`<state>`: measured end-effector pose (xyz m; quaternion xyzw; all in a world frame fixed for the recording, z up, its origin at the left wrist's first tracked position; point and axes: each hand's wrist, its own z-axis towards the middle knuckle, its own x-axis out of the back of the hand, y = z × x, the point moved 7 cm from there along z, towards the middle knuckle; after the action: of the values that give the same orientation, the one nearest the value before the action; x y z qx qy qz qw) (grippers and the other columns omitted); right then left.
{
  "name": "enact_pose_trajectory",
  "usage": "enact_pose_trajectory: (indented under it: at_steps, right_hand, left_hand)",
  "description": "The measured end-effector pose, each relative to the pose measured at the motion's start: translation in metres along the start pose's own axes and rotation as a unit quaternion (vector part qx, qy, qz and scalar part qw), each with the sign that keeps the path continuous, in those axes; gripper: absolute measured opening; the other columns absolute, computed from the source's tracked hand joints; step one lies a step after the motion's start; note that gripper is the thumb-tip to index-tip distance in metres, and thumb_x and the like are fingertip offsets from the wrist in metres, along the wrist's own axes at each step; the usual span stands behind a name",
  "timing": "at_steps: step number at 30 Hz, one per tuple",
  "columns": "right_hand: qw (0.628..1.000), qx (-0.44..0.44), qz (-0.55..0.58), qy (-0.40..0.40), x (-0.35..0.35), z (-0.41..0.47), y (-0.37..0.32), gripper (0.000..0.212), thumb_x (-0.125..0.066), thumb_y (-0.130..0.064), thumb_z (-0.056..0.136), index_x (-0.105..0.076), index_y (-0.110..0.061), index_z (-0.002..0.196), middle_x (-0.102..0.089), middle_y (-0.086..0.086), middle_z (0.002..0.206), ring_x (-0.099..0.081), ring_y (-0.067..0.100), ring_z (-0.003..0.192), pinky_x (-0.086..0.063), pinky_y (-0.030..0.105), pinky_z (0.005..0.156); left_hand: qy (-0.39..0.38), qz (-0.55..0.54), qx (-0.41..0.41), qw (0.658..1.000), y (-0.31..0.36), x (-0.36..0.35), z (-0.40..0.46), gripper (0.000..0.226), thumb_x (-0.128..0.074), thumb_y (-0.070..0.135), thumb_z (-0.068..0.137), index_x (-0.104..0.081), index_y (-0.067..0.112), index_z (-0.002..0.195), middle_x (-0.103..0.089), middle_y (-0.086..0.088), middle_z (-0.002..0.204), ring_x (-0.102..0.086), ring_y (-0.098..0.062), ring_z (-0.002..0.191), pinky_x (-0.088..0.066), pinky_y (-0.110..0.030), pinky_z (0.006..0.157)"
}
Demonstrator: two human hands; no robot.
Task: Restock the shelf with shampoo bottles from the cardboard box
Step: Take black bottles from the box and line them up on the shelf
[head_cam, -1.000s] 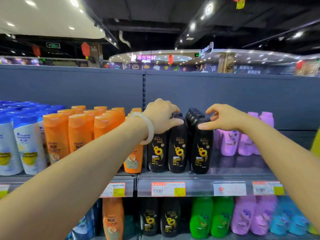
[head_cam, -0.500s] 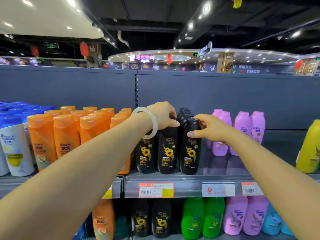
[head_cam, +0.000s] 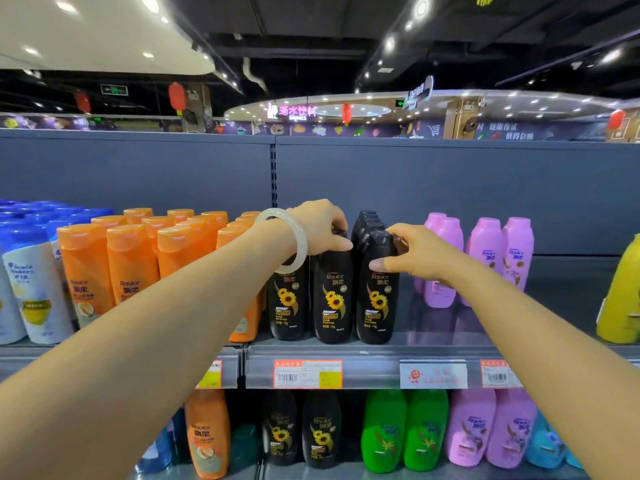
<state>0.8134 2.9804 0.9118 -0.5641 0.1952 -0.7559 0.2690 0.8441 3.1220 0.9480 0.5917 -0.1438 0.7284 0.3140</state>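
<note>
A grey shelf (head_cam: 433, 351) ran across the whole view, its front rail carrying price tags (head_cam: 307, 374). On it stood blocks of bottles: blue-capped white bottles (head_cam: 34, 292) at far left, then orange bottles (head_cam: 131, 258), black shampoo bottles in the middle, pink bottles (head_cam: 485, 258) to the right with bare shelf in front of them, and a yellow bottle (head_cam: 620, 299) at the right edge. A lower shelf held more orange, black, green (head_cam: 403, 431) and pink bottles.

Both bare arms reached in from the bottom corners to the black group, three bottles wide at the shelf's front. The left hand (head_cam: 322, 225), with a pale bangle (head_cam: 294, 240) on the wrist, lay curled over the top of the middle black bottle (head_cam: 332, 296), thumb pointing right across its shoulder, gripping it by the cap; the left black bottle (head_cam: 289, 299) stood just beside, partly behind the wrist. The right hand (head_cam: 412, 252) gripped the right black bottle (head_cam: 375, 296) from its right side, thumb on the front below the cap, fingers wrapped behind. Further black caps (head_cam: 367, 216) lined up behind that bottle
</note>
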Motion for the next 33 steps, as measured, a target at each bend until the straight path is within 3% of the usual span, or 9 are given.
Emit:
enact_pose_trajectory:
  at_steps: [4,11,16,19,23,27,33]
  right_hand:
    - [1.0,-0.007,0.0,0.016,0.008,-0.003,-0.002,0.06,-0.076,-0.034,0.072,-0.05,-0.015,0.123,-0.055,0.0,0.116,-0.055,0.016,0.106,-0.048,0.035,0.095]
    - [0.98,0.109,-0.052,0.157,0.03,-0.021,-0.048,0.058,-0.069,-0.04,0.078,-0.049,-0.017,0.128,-0.049,0.002,0.132,-0.046,0.016,0.123,-0.035,0.025,0.096]
    - [0.972,0.19,-0.055,0.128,-0.003,-0.043,-0.077,0.045,-0.066,-0.034,0.082,-0.054,-0.018,0.122,-0.053,0.002,0.126,-0.046,0.019,0.12,-0.037,0.029,0.097]
    - [0.971,0.224,-0.038,0.075,-0.046,-0.055,-0.089,0.045,-0.066,-0.035,0.081,-0.055,-0.018,0.122,-0.054,0.002,0.124,-0.047,0.019,0.118,-0.04,0.034,0.1]
    - [0.968,0.247,-0.029,-0.015,-0.12,-0.068,-0.091,0.045,-0.066,-0.033,0.082,-0.055,-0.017,0.122,-0.053,0.002,0.122,-0.047,0.02,0.117,-0.036,0.029,0.099]
    - [0.966,0.231,-0.025,-0.116,-0.193,-0.082,-0.09,0.049,-0.062,-0.035,0.085,-0.047,-0.018,0.129,-0.046,0.0,0.131,-0.04,0.019,0.125,-0.033,0.029,0.102]
    - [0.949,0.196,-0.061,-0.24,-0.279,-0.12,-0.108,0.059,-0.058,-0.038,0.088,-0.034,-0.021,0.139,-0.036,-0.002,0.143,-0.032,0.02,0.133,-0.031,0.032,0.108]
  left_hand:
    - [0.014,0.006,0.014,1.0,0.002,-0.001,-0.004,0.052,-0.057,0.042,0.087,-0.046,0.019,0.133,-0.056,-0.003,0.13,-0.054,-0.024,0.118,-0.042,-0.046,0.103]
    - [0.13,-0.018,0.006,0.991,0.005,0.016,-0.029,0.053,-0.059,0.039,0.086,-0.045,0.022,0.134,-0.048,-0.003,0.136,-0.046,-0.022,0.125,-0.039,-0.043,0.105]
    - [0.237,-0.064,-0.018,0.969,-0.002,0.001,-0.086,0.046,-0.065,0.029,0.084,-0.054,0.015,0.127,-0.055,-0.004,0.129,-0.048,-0.02,0.123,-0.036,-0.028,0.102]
    - [0.252,-0.086,0.045,0.963,-0.028,-0.03,-0.125,0.046,-0.069,0.026,0.081,-0.056,0.015,0.124,-0.054,-0.004,0.129,-0.047,-0.019,0.123,-0.032,-0.022,0.1]
    - [0.208,-0.085,0.156,0.962,-0.073,-0.074,-0.177,0.053,-0.07,0.032,0.08,-0.054,0.014,0.127,-0.051,-0.004,0.132,-0.046,-0.021,0.124,-0.035,-0.029,0.106]
    - [0.086,-0.03,0.268,0.959,-0.111,-0.111,-0.234,0.071,-0.065,0.041,0.083,-0.033,0.019,0.143,-0.034,-0.001,0.147,-0.03,-0.023,0.136,-0.029,-0.032,0.11]
    - [-0.013,-0.03,0.382,0.924,-0.159,-0.144,-0.331,0.078,-0.062,0.042,0.085,-0.02,0.021,0.147,-0.022,0.001,0.153,-0.022,-0.021,0.141,-0.029,-0.034,0.113]
